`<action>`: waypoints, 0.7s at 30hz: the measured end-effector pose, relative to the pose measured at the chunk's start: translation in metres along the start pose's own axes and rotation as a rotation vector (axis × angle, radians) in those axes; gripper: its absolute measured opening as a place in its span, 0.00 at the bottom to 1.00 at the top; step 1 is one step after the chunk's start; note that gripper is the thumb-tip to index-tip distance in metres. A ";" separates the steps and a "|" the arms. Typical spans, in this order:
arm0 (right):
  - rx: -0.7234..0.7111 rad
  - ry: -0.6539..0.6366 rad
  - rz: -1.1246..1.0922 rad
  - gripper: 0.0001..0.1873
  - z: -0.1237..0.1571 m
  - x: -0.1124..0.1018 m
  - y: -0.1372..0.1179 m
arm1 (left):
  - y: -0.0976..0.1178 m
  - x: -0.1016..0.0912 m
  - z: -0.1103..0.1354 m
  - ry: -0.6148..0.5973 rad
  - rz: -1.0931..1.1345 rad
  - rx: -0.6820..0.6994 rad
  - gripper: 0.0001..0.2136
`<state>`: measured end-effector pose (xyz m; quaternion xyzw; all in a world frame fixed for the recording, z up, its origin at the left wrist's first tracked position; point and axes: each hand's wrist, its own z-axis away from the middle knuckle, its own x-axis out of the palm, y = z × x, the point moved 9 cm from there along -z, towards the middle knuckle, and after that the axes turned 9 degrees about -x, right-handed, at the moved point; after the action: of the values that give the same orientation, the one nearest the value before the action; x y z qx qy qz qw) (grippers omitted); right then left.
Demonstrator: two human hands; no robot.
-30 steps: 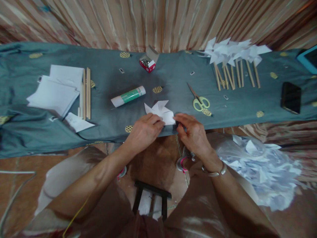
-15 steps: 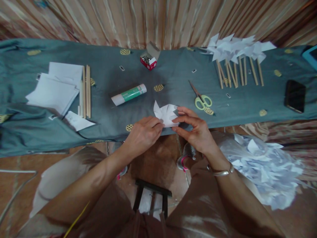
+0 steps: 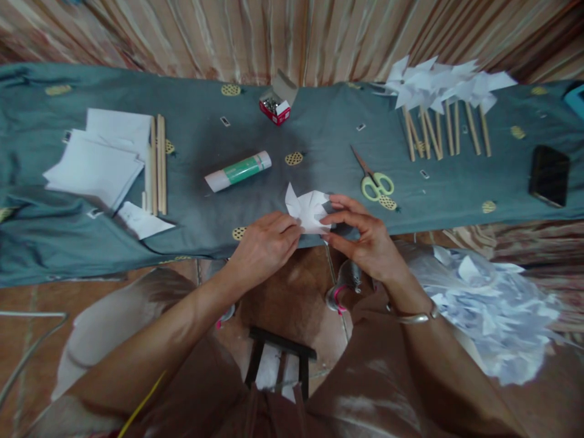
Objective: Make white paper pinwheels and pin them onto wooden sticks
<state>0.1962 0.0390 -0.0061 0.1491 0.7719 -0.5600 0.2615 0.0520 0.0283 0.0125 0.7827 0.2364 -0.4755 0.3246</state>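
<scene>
A white paper pinwheel (image 3: 310, 211), partly folded with one pointed blade standing up, is at the table's front edge between my hands. My left hand (image 3: 269, 243) pinches its left lower corner, fingers bent and close together. On the other side my right hand (image 3: 360, 234) grips the right edge between thumb and fingers, covering part of the folds. Beyond it to the right lie scissors with light green handles (image 3: 376, 184), their blades pointing away. A white and green glue stick (image 3: 239, 171) rests farther off to the left.
Paper squares (image 3: 98, 167) and wooden sticks (image 3: 162, 164) lie at left. An open red box (image 3: 276, 109) of small metal pieces stands at the back. Pinwheels on sticks (image 3: 444, 85) and a dark phone (image 3: 550, 175) are at right. A bag of folded paper (image 3: 493, 310) sits below.
The view has shifted slightly. My right hand's fingers have moved a little on the paper's right edge; my left hand keeps its pinch.
</scene>
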 end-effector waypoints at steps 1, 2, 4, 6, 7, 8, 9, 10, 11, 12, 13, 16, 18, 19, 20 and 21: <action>-0.004 0.001 -0.011 0.07 -0.001 0.001 0.000 | 0.000 0.000 0.000 -0.001 0.002 0.002 0.08; -0.009 0.005 -0.019 0.06 -0.001 0.002 0.000 | 0.001 0.001 0.000 -0.004 0.004 0.003 0.08; -0.018 0.019 -0.022 0.03 -0.003 0.003 0.000 | 0.001 0.002 -0.001 -0.012 0.002 0.005 0.08; -0.019 0.031 -0.007 0.02 -0.005 0.006 0.000 | 0.002 0.002 -0.001 -0.018 -0.007 0.008 0.08; -0.014 0.037 0.009 0.02 -0.006 0.007 0.001 | 0.002 0.002 -0.001 -0.017 -0.016 0.008 0.09; -0.009 0.045 0.028 0.02 -0.006 0.007 0.001 | 0.002 0.002 -0.001 -0.015 -0.027 0.005 0.09; -0.005 0.051 0.050 0.02 -0.007 0.008 0.001 | 0.003 0.002 -0.001 -0.011 -0.035 0.002 0.09; -0.004 0.056 0.073 0.03 -0.008 0.009 0.001 | 0.003 0.003 -0.001 -0.010 -0.038 -0.001 0.09; -0.006 0.060 0.096 0.03 -0.009 0.010 0.000 | 0.003 0.003 -0.001 -0.008 -0.036 -0.003 0.09; -0.011 0.064 0.120 0.04 -0.009 0.011 -0.001 | 0.004 0.003 -0.001 -0.008 -0.029 -0.006 0.09; -0.017 0.066 0.142 0.04 -0.010 0.011 -0.002 | 0.004 0.004 -0.001 -0.010 -0.022 -0.011 0.09; -0.037 0.071 0.202 0.04 -0.012 0.013 -0.005 | 0.004 0.007 0.001 -0.029 -0.015 -0.021 0.10; -0.048 0.069 0.231 0.05 -0.013 0.014 -0.007 | 0.004 0.009 0.002 -0.053 -0.018 -0.005 0.11; -0.052 0.069 0.244 0.05 -0.013 0.014 -0.008 | 0.005 0.010 0.002 -0.064 -0.018 0.011 0.11; -0.053 0.070 0.256 0.05 -0.013 0.014 -0.009 | 0.005 0.012 0.002 -0.075 -0.019 0.024 0.11; -0.053 0.072 0.266 0.06 -0.013 0.014 -0.009 | 0.005 0.013 0.002 -0.084 -0.020 0.034 0.11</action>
<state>0.1767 0.0474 -0.0041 0.2629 0.7688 -0.4939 0.3096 0.0596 0.0237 0.0018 0.7650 0.2222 -0.5153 0.3162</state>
